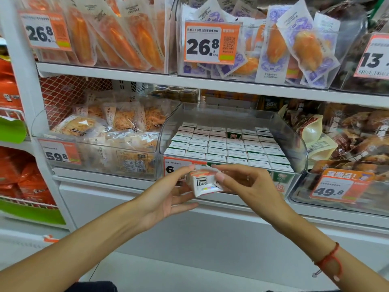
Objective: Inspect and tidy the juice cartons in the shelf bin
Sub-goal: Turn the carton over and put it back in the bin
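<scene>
White and small, one juice carton (205,183) is held in front of the shelf bin (294,144), just below its front edge. The left hand (166,194) pinches the carton's left side between thumb and forefinger, its other fingers stretched out underneath; the right hand (246,184) pinches the right side with thumb and fingertips, so each hand's grip is closed on the same carton. A barcode-like print faces the camera. Inside the clear plastic bin, rows of cartons (227,146) stand packed tightly with white tops up; one green carton (234,133) sits raised near the back. An orange price tag (179,165) hangs on the bin front, partly hidden behind the hands. A red cord (330,261) circles the right wrist.
</scene>
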